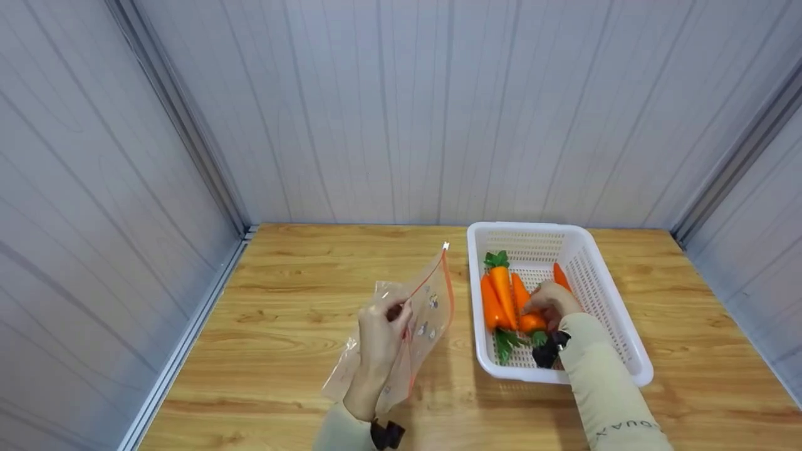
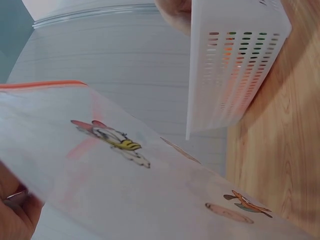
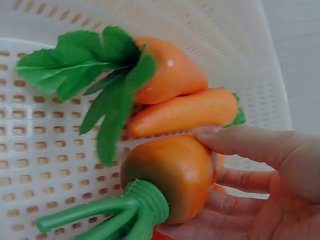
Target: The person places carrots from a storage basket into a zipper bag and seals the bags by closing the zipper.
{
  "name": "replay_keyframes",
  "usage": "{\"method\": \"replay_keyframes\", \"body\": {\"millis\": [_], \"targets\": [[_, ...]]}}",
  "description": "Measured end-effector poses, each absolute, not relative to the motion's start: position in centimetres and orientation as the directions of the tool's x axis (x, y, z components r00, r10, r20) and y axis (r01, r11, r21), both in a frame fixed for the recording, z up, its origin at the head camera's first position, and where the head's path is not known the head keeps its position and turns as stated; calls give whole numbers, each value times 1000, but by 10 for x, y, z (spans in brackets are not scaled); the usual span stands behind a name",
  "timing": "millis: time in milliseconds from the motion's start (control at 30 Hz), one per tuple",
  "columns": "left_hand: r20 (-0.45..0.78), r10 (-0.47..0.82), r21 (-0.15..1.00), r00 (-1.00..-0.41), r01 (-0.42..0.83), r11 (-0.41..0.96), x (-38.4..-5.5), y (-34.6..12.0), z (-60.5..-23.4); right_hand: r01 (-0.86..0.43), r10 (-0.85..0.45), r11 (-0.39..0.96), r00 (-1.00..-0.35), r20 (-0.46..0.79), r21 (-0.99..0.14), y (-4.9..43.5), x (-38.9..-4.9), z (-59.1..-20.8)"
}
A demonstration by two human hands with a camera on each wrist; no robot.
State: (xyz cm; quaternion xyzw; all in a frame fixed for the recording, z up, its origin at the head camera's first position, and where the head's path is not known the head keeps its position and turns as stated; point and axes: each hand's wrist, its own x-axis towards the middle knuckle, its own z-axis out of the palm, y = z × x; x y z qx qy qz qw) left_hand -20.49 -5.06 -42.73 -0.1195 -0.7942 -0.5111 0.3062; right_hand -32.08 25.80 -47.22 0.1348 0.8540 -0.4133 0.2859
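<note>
Carrot (image 3: 172, 170) lies inside the basket (image 1: 474, 282), held between the thumb and fingers of the right hand (image 1: 556, 300); its green stalks (image 3: 145, 200) point toward the person. Left hand (image 1: 381, 329) is well apart from the right and pinches the printed bag (image 1: 432, 316) near its red-edged opening side. The bag is raised at a tilt, between the left hand and the basket. Left of the right hand, a slim carrot (image 3: 187, 111) and a wide carrot (image 3: 175, 70) lie side by side. An orange tip (image 1: 559, 274) shows just beyond that hand. The table (image 1: 301, 269) extends past both hands to the panelled wall (image 1: 413, 113).
</note>
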Motion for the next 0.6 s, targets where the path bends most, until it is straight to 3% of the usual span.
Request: {"method": "replay_keyframes", "body": {"millis": [367, 600], "targets": [[617, -130, 736, -776, 511, 444, -206, -50, -429, 359, -22, 652, -871, -490, -668, 256, -321, -442], [599, -130, 748, -790, 494, 443, -206, -49, -429, 234, -99, 698, -904, -416, -677, 253, -311, -422]]}}
